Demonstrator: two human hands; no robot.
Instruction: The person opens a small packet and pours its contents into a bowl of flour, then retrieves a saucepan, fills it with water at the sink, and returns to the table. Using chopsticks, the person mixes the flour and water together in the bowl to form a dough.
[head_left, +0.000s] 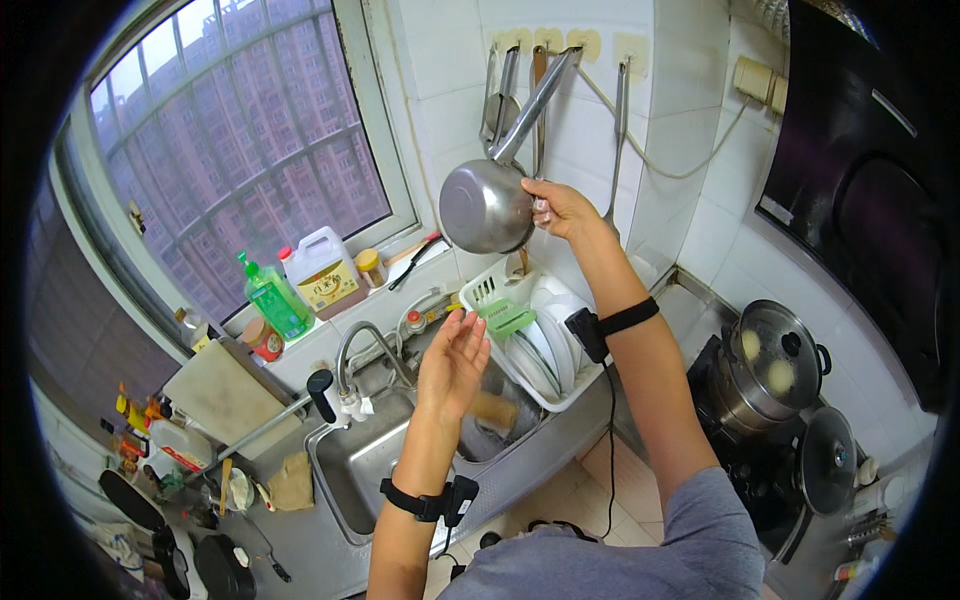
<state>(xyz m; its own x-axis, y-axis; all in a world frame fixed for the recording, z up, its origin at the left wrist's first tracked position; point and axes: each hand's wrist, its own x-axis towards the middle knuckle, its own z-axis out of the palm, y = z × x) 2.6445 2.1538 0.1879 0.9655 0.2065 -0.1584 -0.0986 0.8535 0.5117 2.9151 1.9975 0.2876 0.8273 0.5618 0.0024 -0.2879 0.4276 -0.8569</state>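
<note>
My right hand (559, 210) grips the side of a stainless steel ladle or small dipper pan (484, 206), whose long handle rises to the wall hooks, among hanging kitchen utensils (538, 112). Its rounded base faces me. Whether its handle hangs on a hook, I cannot tell. My left hand (454, 364) is raised above the sink, fingers apart, palm up, holding nothing. Beyond it, a white dish rack (559, 405) holds plates (551, 345) and a green plastic item (506, 318). The faucet (367, 337) curves over the steel sink (356, 465) to its left.
A green soap bottle (277, 300) and a plastic jug (322, 274) stand on the windowsill. A cutting board (229, 394) leans left of the faucet. At right, a lidded steamer pot (772, 367) sits on the stove beside a lidded pan (827, 461), below the range hood (847, 195).
</note>
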